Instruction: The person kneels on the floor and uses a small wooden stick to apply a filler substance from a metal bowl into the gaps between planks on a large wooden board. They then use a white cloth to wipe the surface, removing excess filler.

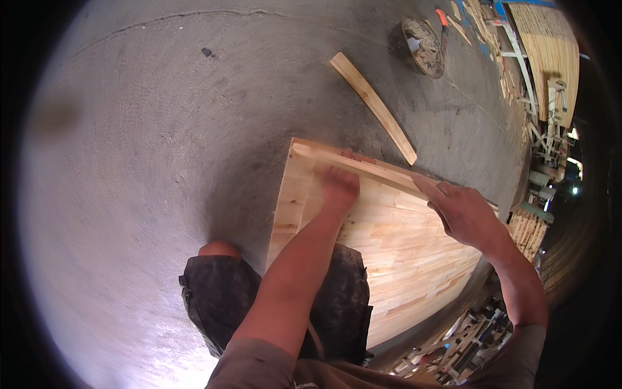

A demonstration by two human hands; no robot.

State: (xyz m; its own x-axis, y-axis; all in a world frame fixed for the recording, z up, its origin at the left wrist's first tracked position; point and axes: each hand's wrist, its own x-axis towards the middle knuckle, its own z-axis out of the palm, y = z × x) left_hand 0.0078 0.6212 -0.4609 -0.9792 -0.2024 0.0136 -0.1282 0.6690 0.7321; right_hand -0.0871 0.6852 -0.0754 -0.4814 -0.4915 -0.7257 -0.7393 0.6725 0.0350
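Only lettering I can spot is a bit of pale print point(304, 385) on the front of the person's dark T-shirt point(343, 376), right at the bottom edge; it's tiny and cut off, so no full word's legible; nothing else readable tbh

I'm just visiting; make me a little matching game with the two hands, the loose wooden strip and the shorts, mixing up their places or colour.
1. Left hand
2. Right hand
3. Loose wooden strip
4. Shorts

A. Dark
B. Farther right along the panel's upper edge
C. Lying on the floor
D. Near the panel's upper left corner

Pairs: 1-D, 2-B, 3-C, 4-A
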